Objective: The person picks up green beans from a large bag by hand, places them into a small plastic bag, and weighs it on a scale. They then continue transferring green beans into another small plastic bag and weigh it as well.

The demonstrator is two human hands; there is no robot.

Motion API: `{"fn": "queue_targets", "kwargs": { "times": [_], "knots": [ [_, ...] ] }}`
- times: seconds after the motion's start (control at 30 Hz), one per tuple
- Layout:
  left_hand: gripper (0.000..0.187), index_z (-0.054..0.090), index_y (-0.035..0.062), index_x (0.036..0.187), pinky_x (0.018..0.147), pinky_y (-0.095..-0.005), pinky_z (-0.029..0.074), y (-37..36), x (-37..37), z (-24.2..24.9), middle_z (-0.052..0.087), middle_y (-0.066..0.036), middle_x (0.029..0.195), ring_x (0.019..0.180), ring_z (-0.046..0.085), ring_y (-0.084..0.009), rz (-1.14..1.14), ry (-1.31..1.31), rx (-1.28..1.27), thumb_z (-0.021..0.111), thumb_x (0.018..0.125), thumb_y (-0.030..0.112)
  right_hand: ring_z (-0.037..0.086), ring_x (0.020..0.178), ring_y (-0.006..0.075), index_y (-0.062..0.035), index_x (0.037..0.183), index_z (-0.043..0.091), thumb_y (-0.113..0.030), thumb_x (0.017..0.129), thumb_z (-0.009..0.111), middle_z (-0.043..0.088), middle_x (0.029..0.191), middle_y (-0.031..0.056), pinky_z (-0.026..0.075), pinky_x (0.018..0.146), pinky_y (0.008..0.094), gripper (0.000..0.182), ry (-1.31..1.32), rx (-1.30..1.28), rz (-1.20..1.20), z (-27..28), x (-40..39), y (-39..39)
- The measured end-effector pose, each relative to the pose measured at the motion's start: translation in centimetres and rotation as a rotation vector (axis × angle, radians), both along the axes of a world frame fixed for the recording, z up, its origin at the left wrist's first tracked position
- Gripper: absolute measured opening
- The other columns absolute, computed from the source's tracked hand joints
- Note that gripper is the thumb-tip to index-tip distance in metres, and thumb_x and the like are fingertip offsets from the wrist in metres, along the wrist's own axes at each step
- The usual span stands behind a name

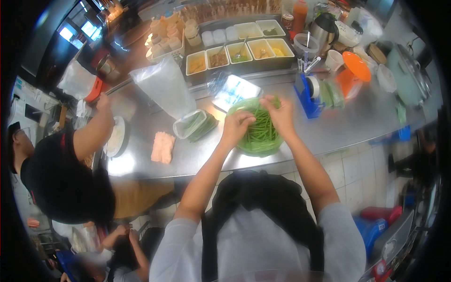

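Note:
In front of me a light green plastic bag or lined bowl [256, 149] is full of long green beans [263, 131]. Over its left side, my left hand [238, 125] is closed in a pinch, its fingertips among the beans. My right hand [282, 115] is at the upper right of it, fingers closed around a green bean, with bits of green showing past the fingertips. To the left lies a clear container or bag of cut green pieces [199, 126]. A white and blue packet [237, 91] rests just behind the beans.
A large clear plastic bag [162, 89] and a pinkish cloth [163, 147] are on the steel counter [319, 136]. Food trays [218, 58] line the back. A blue tape dispenser [307, 98] and orange scale-like object [352, 70] stand right. Another person [66, 178] works at left.

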State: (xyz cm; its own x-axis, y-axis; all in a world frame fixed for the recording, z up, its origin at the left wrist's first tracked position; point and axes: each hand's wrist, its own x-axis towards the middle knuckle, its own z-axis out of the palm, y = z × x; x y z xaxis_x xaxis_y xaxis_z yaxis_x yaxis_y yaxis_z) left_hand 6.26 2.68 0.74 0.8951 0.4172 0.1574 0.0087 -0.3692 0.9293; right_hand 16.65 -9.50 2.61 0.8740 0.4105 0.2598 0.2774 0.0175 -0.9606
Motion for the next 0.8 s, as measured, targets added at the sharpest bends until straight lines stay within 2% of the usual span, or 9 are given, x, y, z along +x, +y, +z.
{"fn": "queue_targets", "kwargs": {
  "times": [0.03, 0.1, 0.2, 0.27, 0.33, 0.47, 0.63, 0.73, 0.8],
  "knots": [
    [0.016, 0.065, -0.0007, 0.090, 0.075, -0.0281, 0.044, 0.0, 0.0, 0.5, 0.063, -0.008, 0.085, 0.081, 0.058, -0.0176, -0.004, 0.003, 0.017, 0.063, 0.079, 0.010, 0.057, 0.061, 0.0130, 0.0043, 0.092, 0.064, -0.014, 0.079, 0.066, 0.065, 0.078, 0.0079, 0.045, 0.058, 0.0244, 0.023, 0.000, 0.000, 0.001, -0.4, 0.2, -0.1],
    [0.013, 0.065, -0.0012, 0.088, 0.075, -0.0278, 0.043, -0.4, -0.1, 1.6, 0.063, -0.008, 0.085, 0.081, 0.057, -0.0170, -0.005, -0.089, -0.057, 0.063, 0.079, 0.008, 0.044, 0.050, 0.0052, 0.0009, 0.092, 0.060, -0.014, 0.081, 0.064, 0.059, 0.071, 0.0021, 0.034, 0.042, 0.0188, 0.019, 0.752, 0.195, 0.224, -1.0, 0.8, -0.2],
    [0.009, 0.065, -0.0018, 0.084, 0.076, -0.0285, 0.043, -0.9, -0.1, 2.7, 0.062, -0.008, 0.085, 0.082, 0.057, -0.0177, -0.010, -0.246, -0.169, 0.062, 0.078, 0.005, 0.032, 0.045, 0.0009, -0.0043, 0.089, 0.057, -0.012, 0.083, 0.061, 0.051, 0.066, -0.0025, 0.021, 0.036, 0.0174, 0.011, 1.080, 0.315, 0.467, -1.1, 0.0, 0.2],
    [0.008, 0.065, -0.0019, 0.083, 0.077, -0.0295, 0.043, -0.7, 0.0, 2.8, 0.062, -0.009, 0.085, 0.082, 0.057, -0.0190, -0.016, -0.317, -0.199, 0.062, 0.077, 0.004, 0.032, 0.045, 0.0008, -0.0056, 0.086, 0.057, -0.012, 0.083, 0.061, 0.049, 0.065, -0.0032, 0.022, 0.036, 0.0173, 0.008, 1.044, 0.346, 0.440, -0.7, 0.4, 0.3],
    [0.009, 0.065, -0.0001, 0.084, 0.078, -0.0310, 0.043, -0.2, 0.0, 2.0, 0.062, -0.010, 0.086, 0.083, 0.057, -0.0211, 0.016, -0.226, 0.131, 0.062, 0.076, 0.003, 0.033, 0.044, 0.0008, -0.0070, 0.083, 0.057, -0.013, 0.083, 0.061, 0.048, 0.064, -0.0039, 0.023, 0.036, 0.0173, 0.007, 1.008, 0.375, 0.416, -0.2, 0.7, 0.0],
    [0.008, 0.065, 0.0024, 0.081, 0.074, -0.0346, 0.043, -0.5, 0.3, 0.6, 0.062, -0.010, 0.082, 0.082, 0.057, -0.0243, -0.012, -0.200, 0.263, 0.062, 0.076, 0.006, 0.032, 0.045, 0.0003, -0.0066, 0.086, 0.056, -0.015, 0.083, 0.061, 0.049, 0.067, -0.0038, 0.023, 0.036, 0.0159, 0.010, 0.880, 0.170, 0.402, -0.6, 1.1, -0.5],
    [0.002, 0.064, 0.0073, 0.068, 0.070, -0.0386, 0.037, -0.7, 0.2, -0.8, 0.060, -0.007, 0.070, 0.078, 0.057, -0.0249, 0.195, 0.016, 0.855, 0.062, 0.069, 0.008, 0.033, 0.045, 0.0014, -0.0058, 0.090, 0.055, -0.015, 0.082, 0.062, 0.050, 0.071, -0.0032, 0.026, 0.038, 0.0163, 0.014, 0.897, 0.215, 0.447, 0.4, 0.6, -0.7],
    [0.004, 0.065, 0.0105, 0.072, 0.070, -0.0397, 0.035, 0.0, 0.0, -1.9, 0.061, -0.009, 0.075, 0.074, 0.057, -0.0250, 0.040, 0.326, 0.954, 0.061, 0.073, 0.011, 0.039, 0.049, 0.0044, -0.0052, 0.095, 0.055, -0.014, 0.080, 0.063, 0.051, 0.071, -0.0021, 0.034, 0.044, 0.0190, 0.020, 1.097, 0.405, 0.408, 0.2, 1.8, -1.0],
    [0.005, 0.065, 0.0104, 0.072, 0.069, -0.0398, 0.034, 0.3, 0.0, -2.2, 0.061, -0.010, 0.075, 0.073, 0.057, -0.0248, 0.033, 0.299, 1.006, 0.060, 0.073, 0.012, 0.050, 0.065, 0.0102, -0.0058, 0.091, 0.062, -0.014, 0.079, 0.063, 0.056, 0.074, -0.0005, 0.041, 0.058, 0.0269, 0.015, 0.969, 0.193, 0.655, -0.4, 2.8, -1.6]
  ]
}}
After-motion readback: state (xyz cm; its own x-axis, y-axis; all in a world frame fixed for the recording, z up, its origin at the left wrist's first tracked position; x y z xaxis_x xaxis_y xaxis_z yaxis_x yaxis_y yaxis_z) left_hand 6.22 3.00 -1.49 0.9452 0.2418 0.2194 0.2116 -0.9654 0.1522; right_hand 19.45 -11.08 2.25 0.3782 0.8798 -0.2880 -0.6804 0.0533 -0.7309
